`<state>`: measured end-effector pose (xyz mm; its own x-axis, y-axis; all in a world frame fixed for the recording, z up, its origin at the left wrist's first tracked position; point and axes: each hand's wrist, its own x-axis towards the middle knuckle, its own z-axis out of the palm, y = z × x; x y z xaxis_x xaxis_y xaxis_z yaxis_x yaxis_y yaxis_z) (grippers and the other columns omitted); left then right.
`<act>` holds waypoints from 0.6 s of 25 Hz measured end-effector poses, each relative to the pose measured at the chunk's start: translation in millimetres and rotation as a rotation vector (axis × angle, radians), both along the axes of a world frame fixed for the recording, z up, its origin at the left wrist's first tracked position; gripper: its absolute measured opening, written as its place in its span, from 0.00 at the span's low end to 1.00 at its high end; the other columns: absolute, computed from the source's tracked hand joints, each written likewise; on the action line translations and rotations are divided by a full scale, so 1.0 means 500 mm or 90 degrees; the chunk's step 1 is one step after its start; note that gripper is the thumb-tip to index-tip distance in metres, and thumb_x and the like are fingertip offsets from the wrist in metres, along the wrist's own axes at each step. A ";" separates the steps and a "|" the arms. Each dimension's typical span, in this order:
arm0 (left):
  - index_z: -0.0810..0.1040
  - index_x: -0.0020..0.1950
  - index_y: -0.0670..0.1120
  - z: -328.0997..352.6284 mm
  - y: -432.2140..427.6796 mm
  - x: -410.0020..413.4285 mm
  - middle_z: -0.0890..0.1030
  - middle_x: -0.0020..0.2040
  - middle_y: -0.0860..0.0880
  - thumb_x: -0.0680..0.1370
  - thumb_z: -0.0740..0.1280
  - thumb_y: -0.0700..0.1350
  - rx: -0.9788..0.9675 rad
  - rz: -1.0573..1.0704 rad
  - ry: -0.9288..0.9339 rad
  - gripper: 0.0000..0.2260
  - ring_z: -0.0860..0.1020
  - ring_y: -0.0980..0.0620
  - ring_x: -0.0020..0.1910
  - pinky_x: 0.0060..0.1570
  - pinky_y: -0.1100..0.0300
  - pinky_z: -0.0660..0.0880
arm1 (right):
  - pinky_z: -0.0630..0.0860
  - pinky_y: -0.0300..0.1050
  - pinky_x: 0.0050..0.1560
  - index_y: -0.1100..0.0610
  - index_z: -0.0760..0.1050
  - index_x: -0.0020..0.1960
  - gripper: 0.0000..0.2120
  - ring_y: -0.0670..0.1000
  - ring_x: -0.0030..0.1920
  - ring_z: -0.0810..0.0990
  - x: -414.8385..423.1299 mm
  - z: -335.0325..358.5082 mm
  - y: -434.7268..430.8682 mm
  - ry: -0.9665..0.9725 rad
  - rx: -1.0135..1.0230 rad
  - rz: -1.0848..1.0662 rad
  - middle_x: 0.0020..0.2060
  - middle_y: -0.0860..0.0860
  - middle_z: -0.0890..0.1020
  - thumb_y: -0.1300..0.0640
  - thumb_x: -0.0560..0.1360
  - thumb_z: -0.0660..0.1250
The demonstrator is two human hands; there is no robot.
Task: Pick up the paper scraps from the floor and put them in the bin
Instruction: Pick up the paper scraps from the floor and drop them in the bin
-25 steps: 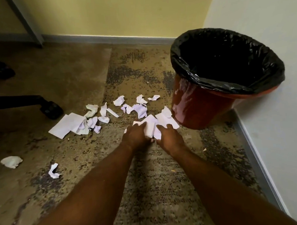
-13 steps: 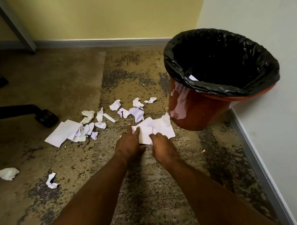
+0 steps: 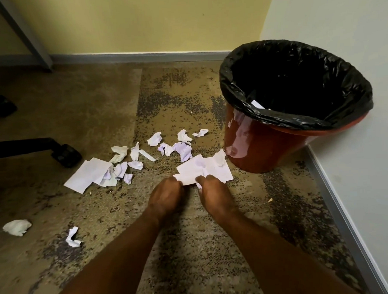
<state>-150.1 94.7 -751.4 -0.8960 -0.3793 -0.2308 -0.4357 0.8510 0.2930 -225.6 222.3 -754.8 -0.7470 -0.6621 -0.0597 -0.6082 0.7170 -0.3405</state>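
A red bin (image 3: 255,148) lined with a black bag stands at the right, with one white scrap (image 3: 256,104) visible inside. Flat white paper pieces (image 3: 211,166) lie on the carpet just left of the bin's base. My left hand (image 3: 166,197) and my right hand (image 3: 210,192) are side by side at the near edge of these pieces, fingers closed on them. Several torn and crumpled scraps (image 3: 182,147) lie beyond, and a larger sheet with scraps (image 3: 87,173) sits further left. A crumpled ball (image 3: 17,226) and a twisted scrap (image 3: 72,237) lie at the near left.
A black chair leg with a caster (image 3: 65,155) reaches in from the left. A grey table leg (image 3: 28,36) stands at the back left. Yellow wall behind, pale wall and grey skirting (image 3: 338,207) along the right. The bin sits in the corner.
The view shifted slightly. Both hands drew back a little toward me while keeping hold of the flat paper pieces beside the bin.
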 end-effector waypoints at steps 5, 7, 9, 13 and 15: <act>0.83 0.50 0.43 0.113 0.035 0.033 0.82 0.45 0.46 0.80 0.62 0.47 -0.027 0.031 0.210 0.12 0.78 0.50 0.36 0.36 0.59 0.75 | 0.76 0.45 0.47 0.54 0.75 0.63 0.17 0.56 0.50 0.81 0.030 0.164 0.016 0.023 -0.197 -0.043 0.53 0.55 0.80 0.62 0.75 0.66; 0.84 0.48 0.43 0.231 0.056 0.028 0.83 0.42 0.47 0.79 0.64 0.46 -0.076 0.013 0.360 0.11 0.80 0.49 0.36 0.34 0.59 0.77 | 0.79 0.43 0.43 0.55 0.76 0.62 0.16 0.52 0.46 0.81 0.028 0.278 0.050 0.108 -0.276 -0.053 0.51 0.54 0.81 0.61 0.74 0.68; 0.84 0.48 0.42 0.362 0.082 0.003 0.83 0.41 0.47 0.78 0.62 0.46 -0.116 -0.039 0.516 0.13 0.80 0.49 0.37 0.33 0.59 0.77 | 0.78 0.33 0.41 0.57 0.77 0.60 0.15 0.47 0.42 0.79 0.015 0.412 0.094 0.188 -0.343 -0.061 0.49 0.51 0.81 0.59 0.74 0.70; 0.84 0.48 0.40 0.554 0.116 -0.158 0.83 0.44 0.43 0.77 0.65 0.42 -0.103 -0.192 0.675 0.09 0.81 0.43 0.39 0.34 0.53 0.78 | 0.76 0.37 0.54 0.52 0.78 0.58 0.14 0.51 0.47 0.79 -0.098 0.600 0.159 0.297 -0.430 -0.180 0.49 0.50 0.81 0.55 0.73 0.70; 0.82 0.59 0.41 0.595 0.115 -0.240 0.82 0.57 0.42 0.77 0.66 0.42 -0.101 -0.243 0.569 0.12 0.81 0.42 0.50 0.46 0.52 0.77 | 0.74 0.53 0.58 0.52 0.74 0.63 0.20 0.59 0.55 0.77 -0.162 0.616 0.161 0.258 -0.297 -0.258 0.55 0.57 0.80 0.51 0.71 0.70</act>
<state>-270.2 152.3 -453.9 -0.7848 0.0042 0.6197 0.2029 0.9466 0.2505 -306.7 302.9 -447.0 -0.8421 -0.2190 0.4929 -0.4693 0.7478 -0.4696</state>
